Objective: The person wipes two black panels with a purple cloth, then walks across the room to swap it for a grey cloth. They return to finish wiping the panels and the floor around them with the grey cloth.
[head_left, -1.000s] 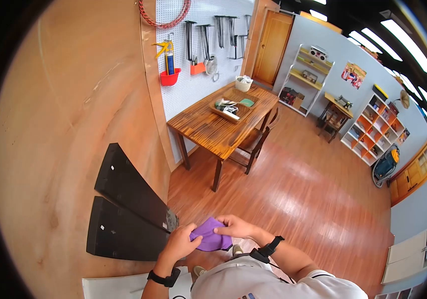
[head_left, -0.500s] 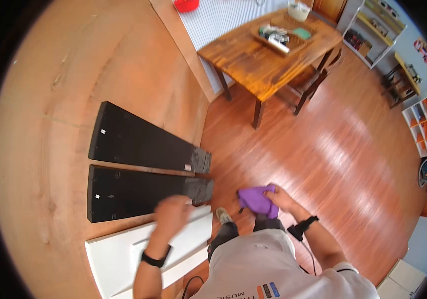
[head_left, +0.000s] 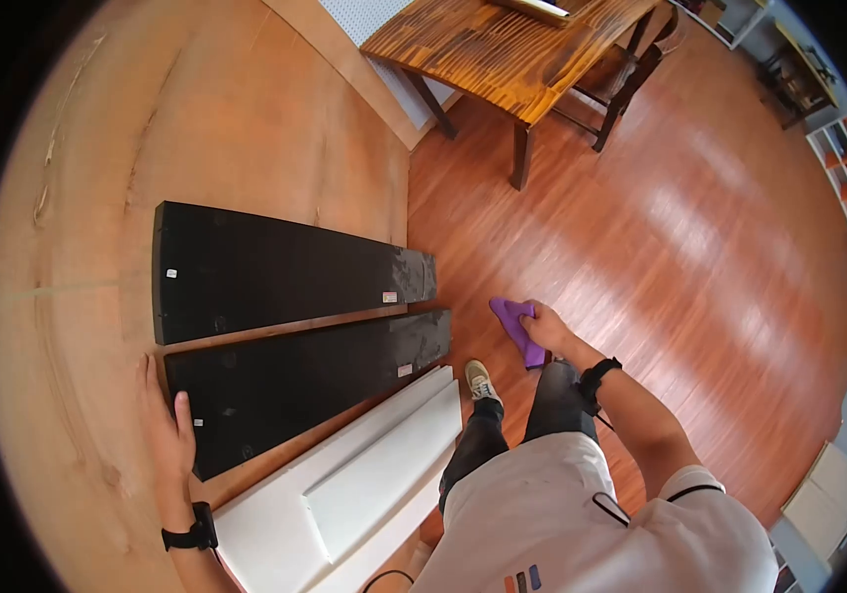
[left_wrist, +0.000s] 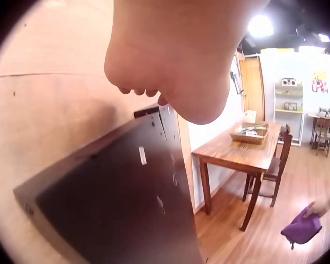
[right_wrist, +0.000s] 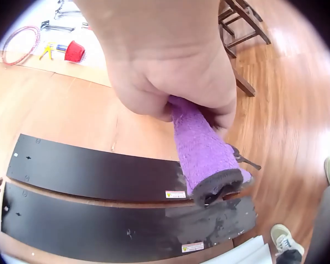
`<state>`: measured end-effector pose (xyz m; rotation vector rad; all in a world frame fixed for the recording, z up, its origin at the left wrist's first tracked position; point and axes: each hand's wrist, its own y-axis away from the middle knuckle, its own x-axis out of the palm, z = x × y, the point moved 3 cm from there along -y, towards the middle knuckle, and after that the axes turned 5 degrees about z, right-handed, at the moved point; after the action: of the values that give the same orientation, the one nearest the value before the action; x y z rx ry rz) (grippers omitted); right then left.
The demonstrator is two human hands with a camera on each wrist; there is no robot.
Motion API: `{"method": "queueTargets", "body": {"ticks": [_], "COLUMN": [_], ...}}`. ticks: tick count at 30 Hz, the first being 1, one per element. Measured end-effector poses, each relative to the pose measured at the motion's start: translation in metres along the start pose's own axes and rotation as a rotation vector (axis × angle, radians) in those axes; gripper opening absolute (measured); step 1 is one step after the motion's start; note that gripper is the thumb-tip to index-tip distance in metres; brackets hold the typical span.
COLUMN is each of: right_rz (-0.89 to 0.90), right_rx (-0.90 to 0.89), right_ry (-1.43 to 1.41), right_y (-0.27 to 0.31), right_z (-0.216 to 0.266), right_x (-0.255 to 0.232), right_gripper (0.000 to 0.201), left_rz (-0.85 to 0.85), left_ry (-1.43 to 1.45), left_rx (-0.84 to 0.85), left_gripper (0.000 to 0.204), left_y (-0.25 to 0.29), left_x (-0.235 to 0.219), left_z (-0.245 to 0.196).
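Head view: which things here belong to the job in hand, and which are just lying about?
Likely in the job:
purple fabric piece, gripped by the right hand
nearer black panel, left hand at its end
farther black panel, probably

Seemingly just about:
white panels, untouched
wooden table
dark chair
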<state>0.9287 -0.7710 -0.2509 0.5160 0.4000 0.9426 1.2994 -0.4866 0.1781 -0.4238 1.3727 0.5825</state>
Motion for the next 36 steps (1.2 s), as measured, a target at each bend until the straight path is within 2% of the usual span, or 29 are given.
{"method": "queueTargets", "body": {"ticks": [2, 4, 6, 8, 10, 14, 15, 16, 18, 20, 22, 23, 24, 25, 27, 29, 31, 32, 34, 36], "right_rz": [-0.028, -0.039, -0.077, -0.108, -0.174, -0.198, -0.216, -0.225, -0.186, -0.167, -0.068, 0.005, 0.012, 0.029, 0.037, 0.012, 0.029, 0.050, 0.032, 0.011], "right_rx": [0.010, 0.028, 0.029, 0.045, -0.017, 0.022, 0.061, 0.101, 0.105, 0.099, 0.034, 0.113, 0.116, 0.146, 0.178, 0.190, 0.234, 0.281, 0.269, 0.264], "right_ry": [-0.090, -0.128, -0.091, -0.067, -0.003, 0.041, 0.119, 0.196, 0.190, 0.186, 0.187, 0.157, 0.156, 0.156, 0.153, 0.175, 0.097, 0.013, 0.068, 0.121], "right_y": [0.004, -0.002, -0.014, -0.035, -0.064, -0.089, -0.091, -0.092, -0.093, -0.110, -0.123, -0.125, -0.129, -0.133, -0.131, -0.118, -0.093, -0.080, -0.061, -0.050], "right_z": [0.018, 0.035, 0.051, 0.049, 0.034, 0.007, 0.006, 0.005, 0.010, 0.002, -0.019, -0.023, -0.029, -0.041, -0.061, -0.074, -0.062, -0.059, -0.052, -0.056], "right_x": [0.015, 0.027, 0.037, 0.038, 0.031, 0.001, -0.007, -0.012, -0.008, -0.004, 0.016, 0.022, 0.025, 0.031, 0.036, 0.038, 0.032, 0.033, 0.036, 0.050], "right_gripper": [0.027, 0.028, 0.028, 0.028, 0.028, 0.035, 0.035, 0.036, 0.037, 0.038, 0.033, 0.031, 0.031, 0.030, 0.029, 0.030, 0.030, 0.030, 0.030, 0.029], "left_rz": [-0.017, -0.017, -0.028, -0.015, -0.009, 0.039, 0.083, 0.111, 0.028, 0.073, 0.199, 0.278, 0.343, 0.346, 0.328, 0.326, 0.323, 0.307, 0.271, 0.120], "left_ry": [-0.033, -0.137, -0.098, -0.057, -0.082, -0.049, 0.025, 0.016, -0.151, -0.211, -0.351, -0.383, -0.410, -0.409, -0.390, -0.466, -0.540, -0.475, -0.409, -0.222], "left_rx": [0.047, 0.179, 0.199, 0.226, 0.245, 0.289, 0.242, 0.235, 0.293, 0.189, 0.302, 0.297, 0.289, 0.288, 0.151, 0.192, 0.221, 0.169, 0.119, -0.057], "left_gripper": [0.056, 0.058, 0.060, 0.061, 0.062, 0.063, 0.064, 0.064, 0.061, 0.058, 0.057, 0.057, 0.057, 0.057, 0.053, 0.054, 0.054, 0.054, 0.055, 0.058], "left_y": [-0.016, -0.037, -0.060, -0.087, -0.114, -0.162, -0.171, -0.177, -0.182, -0.158, -0.114, -0.093, -0.073, -0.052, -0.020, 0.004, 0.022, 0.028, 0.033, 0.028], "left_x": [-0.009, -0.016, -0.018, -0.014, -0.012, -0.001, 0.003, 0.006, 0.004, -0.013, -0.009, -0.004, 0.005, 0.010, 0.015, 0.016, 0.021, 0.023, 0.027, 0.032], "left_z": [-0.001, -0.010, -0.007, -0.001, -0.004, -0.023, -0.027, -0.030, -0.031, -0.060, -0.058, -0.055, -0.052, -0.050, -0.037, -0.020, -0.003, 0.006, 0.015, 0.016]}}
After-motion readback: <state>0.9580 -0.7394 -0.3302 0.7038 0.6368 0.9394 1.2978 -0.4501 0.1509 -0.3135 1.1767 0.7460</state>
